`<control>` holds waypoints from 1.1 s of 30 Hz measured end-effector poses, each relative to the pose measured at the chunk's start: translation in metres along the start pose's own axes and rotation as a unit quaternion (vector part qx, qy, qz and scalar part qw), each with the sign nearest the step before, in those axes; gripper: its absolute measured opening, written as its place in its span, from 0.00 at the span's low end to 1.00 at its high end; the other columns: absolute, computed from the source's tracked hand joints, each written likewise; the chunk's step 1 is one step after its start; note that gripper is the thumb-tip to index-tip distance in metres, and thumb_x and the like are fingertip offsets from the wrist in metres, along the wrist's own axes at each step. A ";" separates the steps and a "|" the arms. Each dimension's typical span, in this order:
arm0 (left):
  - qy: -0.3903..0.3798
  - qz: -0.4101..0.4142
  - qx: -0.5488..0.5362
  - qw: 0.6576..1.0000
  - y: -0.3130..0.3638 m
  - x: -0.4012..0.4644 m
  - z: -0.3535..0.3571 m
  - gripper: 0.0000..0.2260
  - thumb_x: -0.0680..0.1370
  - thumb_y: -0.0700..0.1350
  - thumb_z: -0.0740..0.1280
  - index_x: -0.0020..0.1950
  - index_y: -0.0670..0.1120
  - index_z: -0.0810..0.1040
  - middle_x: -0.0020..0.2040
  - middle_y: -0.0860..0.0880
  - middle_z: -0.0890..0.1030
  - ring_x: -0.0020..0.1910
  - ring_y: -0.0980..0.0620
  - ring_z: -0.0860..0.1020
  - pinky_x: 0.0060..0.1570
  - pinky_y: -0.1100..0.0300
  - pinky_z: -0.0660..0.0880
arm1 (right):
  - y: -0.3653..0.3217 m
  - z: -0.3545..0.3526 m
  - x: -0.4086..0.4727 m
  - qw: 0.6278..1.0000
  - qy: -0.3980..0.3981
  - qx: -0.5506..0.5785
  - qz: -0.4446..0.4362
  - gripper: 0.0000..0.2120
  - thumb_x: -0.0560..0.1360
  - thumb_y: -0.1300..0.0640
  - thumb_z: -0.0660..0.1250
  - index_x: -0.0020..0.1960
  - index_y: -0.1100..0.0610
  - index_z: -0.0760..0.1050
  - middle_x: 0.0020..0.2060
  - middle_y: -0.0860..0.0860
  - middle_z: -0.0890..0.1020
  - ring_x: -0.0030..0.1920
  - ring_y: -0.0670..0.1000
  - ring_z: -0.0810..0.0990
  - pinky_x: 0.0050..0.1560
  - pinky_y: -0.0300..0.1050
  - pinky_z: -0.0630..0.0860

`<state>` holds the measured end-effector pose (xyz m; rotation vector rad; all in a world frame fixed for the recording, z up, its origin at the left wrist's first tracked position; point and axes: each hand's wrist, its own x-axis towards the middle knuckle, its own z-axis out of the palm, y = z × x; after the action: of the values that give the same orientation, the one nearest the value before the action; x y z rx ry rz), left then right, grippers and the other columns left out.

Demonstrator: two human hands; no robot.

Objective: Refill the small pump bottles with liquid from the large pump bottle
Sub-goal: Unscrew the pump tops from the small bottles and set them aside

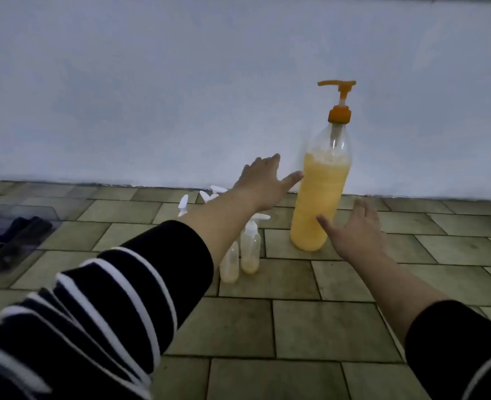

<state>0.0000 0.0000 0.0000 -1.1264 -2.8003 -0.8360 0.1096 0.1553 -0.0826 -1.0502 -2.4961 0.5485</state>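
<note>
Both arms wear black sleeves with thin white stripes, pushed up the forearms.

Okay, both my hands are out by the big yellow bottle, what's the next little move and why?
Probably close both hands on the large pump bottle. The left hand and right hand are open on either side of it, neither holding it yet, and the small pump bottles beside it look nearly empty.

One head-worn wide-angle camera is looking forward and down, from close behind both outstretched arms, facing the tiled floor and the wall.
</note>
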 end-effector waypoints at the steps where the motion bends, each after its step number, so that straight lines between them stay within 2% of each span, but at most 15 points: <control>1: -0.013 -0.008 -0.024 1.000 0.002 0.003 0.002 0.35 0.77 0.65 0.55 0.76 0.45 0.54 0.74 0.43 0.62 0.71 0.43 0.63 0.68 0.49 0.61 | 0.000 0.004 0.003 1.000 -0.002 0.017 0.012 0.48 0.69 0.31 0.61 0.76 0.59 0.49 0.76 0.55 0.54 0.75 0.55 0.51 0.72 0.58 0.56; 3: -0.036 -0.018 -0.079 0.996 0.004 0.012 0.009 0.39 0.75 0.65 0.60 0.77 0.45 0.53 0.76 0.44 0.60 0.72 0.44 0.63 0.69 0.50 0.62 | 0.001 0.011 0.010 0.998 -0.015 0.041 0.035 0.52 0.65 0.30 0.66 0.76 0.60 0.50 0.75 0.57 0.58 0.74 0.57 0.56 0.70 0.59 0.61; 6: -0.084 -0.036 -0.177 0.980 0.011 0.024 0.017 0.42 0.73 0.61 0.68 0.77 0.45 0.50 0.77 0.46 0.58 0.74 0.46 0.61 0.67 0.54 0.62 | -0.001 0.021 0.019 0.994 -0.055 0.081 0.054 0.56 0.59 0.30 0.71 0.75 0.58 0.53 0.72 0.56 0.64 0.70 0.58 0.64 0.64 0.59 0.68; 9: -0.105 -0.051 -0.248 0.962 0.018 0.038 0.021 0.45 0.70 0.56 0.73 0.77 0.46 0.50 0.76 0.46 0.60 0.72 0.45 0.63 0.66 0.52 0.65 | -0.003 0.029 0.027 0.979 -0.081 0.179 0.044 0.61 0.48 0.29 0.74 0.73 0.54 0.58 0.67 0.54 0.70 0.65 0.58 0.70 0.60 0.60 0.73; 12: -0.127 -0.066 -0.292 0.946 0.022 0.048 0.030 0.46 0.68 0.52 0.76 0.77 0.49 0.52 0.74 0.47 0.64 0.70 0.44 0.66 0.63 0.47 0.71 | -0.007 0.034 0.031 0.965 -0.099 0.240 0.032 0.50 0.58 0.45 0.80 0.72 0.56 0.59 0.66 0.54 0.71 0.65 0.58 0.71 0.59 0.56 0.73; 14: -0.131 -0.079 -0.312 0.938 0.023 0.053 0.036 0.46 0.66 0.52 0.78 0.76 0.51 0.53 0.73 0.48 0.64 0.69 0.43 0.67 0.61 0.43 0.73 | -0.005 0.038 0.038 0.961 -0.100 0.256 0.041 0.47 0.60 0.50 0.80 0.71 0.57 0.59 0.66 0.53 0.71 0.64 0.57 0.70 0.56 0.53 0.73; 16: -0.118 -0.084 -0.317 0.937 0.025 0.054 0.041 0.46 0.66 0.52 0.78 0.75 0.50 0.53 0.72 0.48 0.65 0.68 0.43 0.67 0.60 0.43 0.73 | -0.005 0.040 0.041 0.956 -0.098 0.271 0.049 0.47 0.60 0.51 0.80 0.71 0.57 0.59 0.66 0.53 0.70 0.65 0.57 0.70 0.54 0.51 0.72; 20: -0.089 -0.074 -0.263 0.958 0.027 0.057 0.046 0.43 0.68 0.54 0.76 0.73 0.46 0.55 0.69 0.46 0.68 0.65 0.43 0.70 0.58 0.50 0.73 | -0.001 0.038 0.041 0.954 -0.119 0.270 0.060 0.46 0.61 0.49 0.80 0.72 0.55 0.59 0.66 0.52 0.71 0.65 0.57 0.71 0.54 0.50 0.71; 24: -0.101 -0.075 -0.256 0.959 0.026 0.053 0.043 0.41 0.67 0.54 0.76 0.72 0.45 0.58 0.67 0.45 0.69 0.63 0.43 0.71 0.56 0.48 0.76 | 0.002 0.033 0.037 0.951 -0.132 0.275 0.045 0.45 0.57 0.48 0.81 0.69 0.54 0.65 0.63 0.52 0.75 0.60 0.55 0.75 0.58 0.56 0.74; 28: -0.099 -0.080 -0.256 0.958 0.026 0.040 0.040 0.40 0.68 0.54 0.76 0.72 0.45 0.59 0.66 0.45 0.69 0.63 0.43 0.71 0.56 0.46 0.77 | 0.004 0.029 0.025 0.955 -0.126 0.268 0.020 0.39 0.58 0.50 0.81 0.66 0.54 0.70 0.58 0.50 0.78 0.54 0.52 0.76 0.52 0.51 0.75; 33: -0.112 -0.075 -0.240 0.961 0.027 0.015 0.034 0.39 0.68 0.54 0.76 0.72 0.45 0.59 0.66 0.45 0.69 0.62 0.44 0.71 0.55 0.46 0.77 | 0.009 0.021 0.002 0.962 -0.130 0.240 0.006 0.41 0.55 0.46 0.81 0.65 0.52 0.71 0.56 0.50 0.79 0.55 0.54 0.77 0.49 0.53 0.78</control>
<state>0.0127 0.0420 -0.0131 -1.1236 -2.9815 -1.5629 0.1037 0.1579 -0.1047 -0.8433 -2.3750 1.2915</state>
